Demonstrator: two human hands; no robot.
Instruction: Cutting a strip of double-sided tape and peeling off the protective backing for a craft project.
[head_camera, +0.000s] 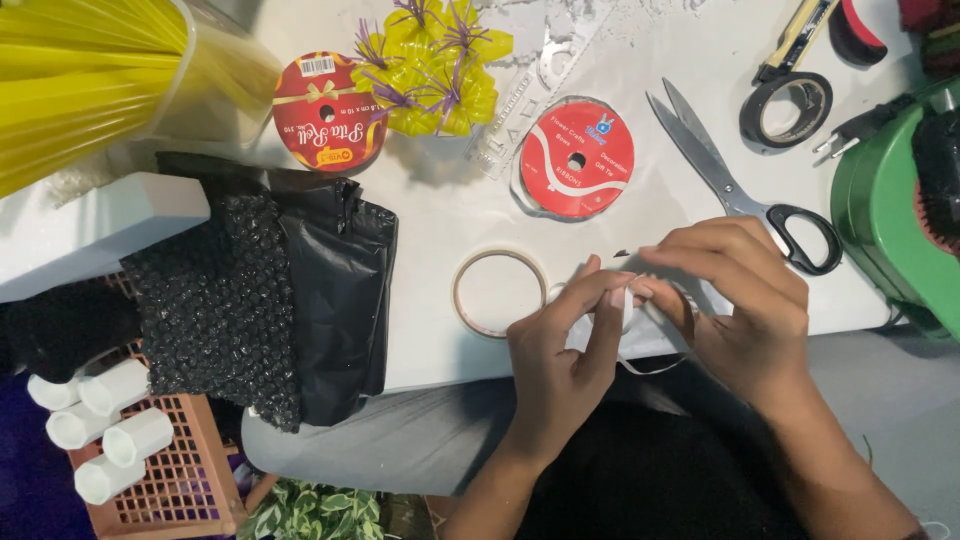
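White ribbon (640, 335) is sitting pinched between both hands at the near edge of the white surface (440, 220), a loop of it hanging just below the fingers. Far to the left of the fingers, 4 white hexagonal tubes (100, 430) are lying on a red crate (185, 480), and a black bubble-wrap bag (270, 310) is draping over the surface's edge. Just left of the fingers, a clear tape ring (498, 292) is lying flat. The left hand (560, 360) is closing thumb and forefinger on the ribbon; the right hand (740, 310) is curling its fingers (665, 258) shut over the same piece. Above them a red ribbon spool (577, 158) is resting, and scissors (740, 190) are lying shut up to the right.
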